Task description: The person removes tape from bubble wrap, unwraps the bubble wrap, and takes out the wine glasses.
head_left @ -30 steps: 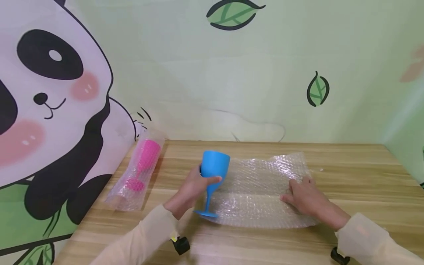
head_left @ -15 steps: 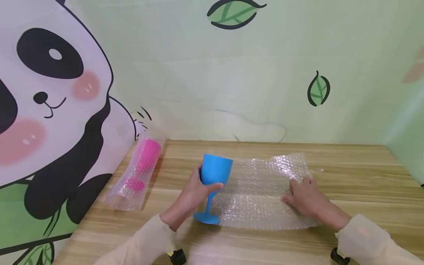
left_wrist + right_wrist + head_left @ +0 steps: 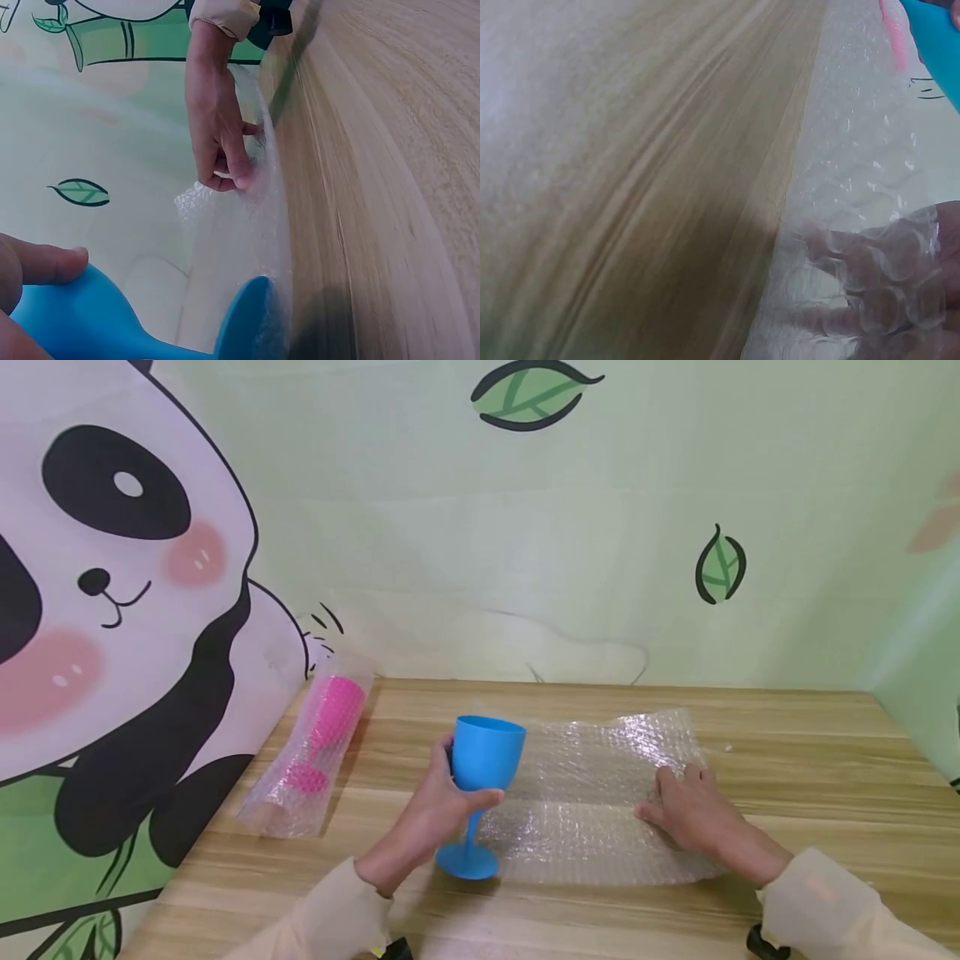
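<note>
My left hand (image 3: 427, 814) grips the bowl of a blue goblet (image 3: 489, 756), thumb across its near side. The goblet is upright, with its foot (image 3: 467, 861) by the left end of a sheet-like piece of bubble wrap (image 3: 585, 793). I cannot tell whether the foot touches the table. At the wrap's right end, my right hand (image 3: 693, 814) pinches the plastic with curled fingers. The right wrist view shows those fingers (image 3: 832, 319) through the bubbles. Close up in the left wrist view are the goblet's bowl (image 3: 82, 319) and stem.
A pink goblet (image 3: 330, 718) wrapped in bubble wrap lies at the table's left side. The wooden table (image 3: 825, 760) ends against a wall (image 3: 600, 527) printed with a panda and leaves. A tiny clear scrap (image 3: 727, 747) lies right of the wrap.
My left hand has brought the blue goblet slightly down and nearer, and its slight tilt has lessened. My right hand and the bubble wrap have hardly moved.
</note>
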The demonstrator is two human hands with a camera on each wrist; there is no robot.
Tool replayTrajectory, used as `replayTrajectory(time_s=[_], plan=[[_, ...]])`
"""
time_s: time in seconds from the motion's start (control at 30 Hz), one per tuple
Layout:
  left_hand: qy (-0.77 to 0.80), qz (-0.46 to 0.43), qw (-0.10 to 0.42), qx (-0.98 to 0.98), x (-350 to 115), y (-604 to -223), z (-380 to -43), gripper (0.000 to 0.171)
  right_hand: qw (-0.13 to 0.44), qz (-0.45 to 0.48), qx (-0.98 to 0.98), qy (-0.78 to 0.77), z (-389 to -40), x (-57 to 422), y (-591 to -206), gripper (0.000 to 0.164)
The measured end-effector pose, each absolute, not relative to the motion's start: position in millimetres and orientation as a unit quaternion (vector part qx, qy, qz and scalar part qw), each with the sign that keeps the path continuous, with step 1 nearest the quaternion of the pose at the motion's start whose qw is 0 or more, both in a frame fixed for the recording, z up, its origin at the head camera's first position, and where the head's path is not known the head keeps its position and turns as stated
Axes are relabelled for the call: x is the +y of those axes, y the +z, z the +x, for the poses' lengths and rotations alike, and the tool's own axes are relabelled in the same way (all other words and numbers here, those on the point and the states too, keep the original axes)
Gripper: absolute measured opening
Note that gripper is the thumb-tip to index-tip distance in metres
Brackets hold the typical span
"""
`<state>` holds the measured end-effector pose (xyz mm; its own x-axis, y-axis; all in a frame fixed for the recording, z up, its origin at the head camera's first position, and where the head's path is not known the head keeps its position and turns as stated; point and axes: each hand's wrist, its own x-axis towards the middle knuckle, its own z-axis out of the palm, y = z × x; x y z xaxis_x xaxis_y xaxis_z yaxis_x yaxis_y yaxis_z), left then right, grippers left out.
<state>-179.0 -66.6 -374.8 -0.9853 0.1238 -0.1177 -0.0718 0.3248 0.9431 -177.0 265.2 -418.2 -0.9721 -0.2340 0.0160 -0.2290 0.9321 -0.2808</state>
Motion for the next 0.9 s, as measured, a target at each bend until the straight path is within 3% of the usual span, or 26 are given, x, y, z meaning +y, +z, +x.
replayTrajectory(time_s=[0.47, 0.9], plan=[[0.576, 0.020, 0.103, 0.811, -66, -373, -179, 0.100, 0.010, -0.119, 0.984, -0.135, -178, 266, -420, 0.041], [0.485, 0.068, 0.068, 0.869, -65, -356, -162, 0.104, 0.006, -0.120, 0.985, -0.125, -177, 264, -418, 0.040]])
